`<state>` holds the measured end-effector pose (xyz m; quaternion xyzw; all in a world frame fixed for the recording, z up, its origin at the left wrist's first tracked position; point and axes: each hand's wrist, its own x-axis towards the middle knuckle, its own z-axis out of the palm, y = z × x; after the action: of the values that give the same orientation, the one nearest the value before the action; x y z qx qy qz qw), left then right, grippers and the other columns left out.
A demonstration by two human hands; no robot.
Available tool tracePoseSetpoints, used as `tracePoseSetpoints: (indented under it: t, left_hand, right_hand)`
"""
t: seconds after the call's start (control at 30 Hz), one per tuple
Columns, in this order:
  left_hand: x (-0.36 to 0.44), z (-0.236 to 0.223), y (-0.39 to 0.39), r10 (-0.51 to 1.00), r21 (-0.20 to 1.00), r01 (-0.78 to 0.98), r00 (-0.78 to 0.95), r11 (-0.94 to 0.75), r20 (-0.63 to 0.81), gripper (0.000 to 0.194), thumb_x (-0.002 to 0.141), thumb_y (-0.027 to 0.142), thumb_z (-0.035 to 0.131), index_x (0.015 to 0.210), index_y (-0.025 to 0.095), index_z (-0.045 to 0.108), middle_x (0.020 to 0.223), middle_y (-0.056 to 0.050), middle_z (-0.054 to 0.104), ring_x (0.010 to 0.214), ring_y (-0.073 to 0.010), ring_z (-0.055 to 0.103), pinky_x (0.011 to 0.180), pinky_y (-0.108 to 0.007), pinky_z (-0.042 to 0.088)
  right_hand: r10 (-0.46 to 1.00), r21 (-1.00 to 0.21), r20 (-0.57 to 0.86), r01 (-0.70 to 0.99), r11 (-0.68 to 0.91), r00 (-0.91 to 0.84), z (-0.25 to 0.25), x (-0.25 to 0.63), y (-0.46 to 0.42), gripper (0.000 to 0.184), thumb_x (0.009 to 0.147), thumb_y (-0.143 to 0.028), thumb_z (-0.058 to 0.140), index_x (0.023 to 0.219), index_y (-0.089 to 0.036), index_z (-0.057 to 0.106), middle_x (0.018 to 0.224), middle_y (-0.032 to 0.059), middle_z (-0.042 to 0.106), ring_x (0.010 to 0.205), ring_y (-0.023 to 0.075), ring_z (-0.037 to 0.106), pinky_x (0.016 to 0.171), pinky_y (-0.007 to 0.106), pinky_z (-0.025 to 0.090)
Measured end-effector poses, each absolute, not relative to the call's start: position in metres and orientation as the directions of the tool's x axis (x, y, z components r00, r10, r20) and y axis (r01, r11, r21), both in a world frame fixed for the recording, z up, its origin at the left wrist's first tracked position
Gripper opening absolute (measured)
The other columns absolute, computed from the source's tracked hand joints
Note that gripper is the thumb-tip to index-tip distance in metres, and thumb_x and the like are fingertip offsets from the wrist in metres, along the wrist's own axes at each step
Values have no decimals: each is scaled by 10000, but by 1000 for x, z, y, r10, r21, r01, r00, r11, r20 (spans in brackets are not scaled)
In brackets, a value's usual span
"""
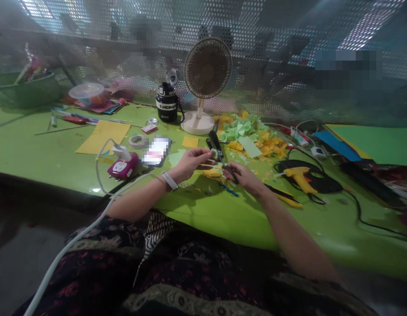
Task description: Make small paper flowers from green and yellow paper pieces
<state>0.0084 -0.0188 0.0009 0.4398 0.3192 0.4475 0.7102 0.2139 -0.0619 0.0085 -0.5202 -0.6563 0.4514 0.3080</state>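
Observation:
My left hand (196, 160), a pale watch band (170, 180) at its wrist, pinches a small pale green piece of paper (215, 154) between thumb and fingertips. In my right hand (241, 174) is a pair of scissors (231, 173), dark handles in the fingers, blades pointing up and left towards the paper. Just beyond the blades lies a black tool (215, 139), its kind unclear. Small paper scraps and a folded yellow piece (212, 173) are on the green table below my hands. Behind them is a pile of green and yellow folded paper shapes (241, 127).
A desk fan (208, 68) and a dark bottle (167, 105) stand at the back. To the left are a phone (156, 150), a tape roll (137, 140) and a purple power adapter (123, 166). A yellow glue gun (300, 177) and a yellow cutter (285, 198) lie to the right.

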Motion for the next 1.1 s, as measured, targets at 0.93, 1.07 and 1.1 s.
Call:
tracePoseSetpoints:
  t: [0.93, 1.07, 1.1]
  left_hand:
    - [10, -2, -19, 919, 895, -386, 389, 222, -61, 294, 740, 324, 832, 833, 115, 647, 826, -47, 725, 790, -146, 723, 780, -305, 583]
    - [8, -5, -16, 929, 904, -382, 369, 193, -43, 312, 740, 353, 830, 846, 121, 649, 830, -39, 715, 812, -148, 718, 825, -336, 583]
    - [8, -6, -16, 929, 905, -383, 368, 187, -37, 314, 741, 357, 828, 850, 122, 651, 833, -38, 712, 817, -150, 717, 827, -340, 583]
  right_hand:
    - [972, -910, -56, 413, 44, -227, 5, 217, -62, 499, 688, -648, 754, 756, -201, 544, 653, -35, 527, 592, 119, 465, 557, 264, 346]
    - [972, -904, -57, 425, 47, -229, 5, 217, -62, 510, 681, -662, 753, 755, -200, 550, 655, -30, 540, 594, 122, 484, 560, 266, 364]
    - [971, -904, -53, 424, 52, -231, 4, 217, -62, 510, 683, -663, 752, 753, -200, 550, 656, -29, 544, 594, 122, 490, 561, 267, 371]
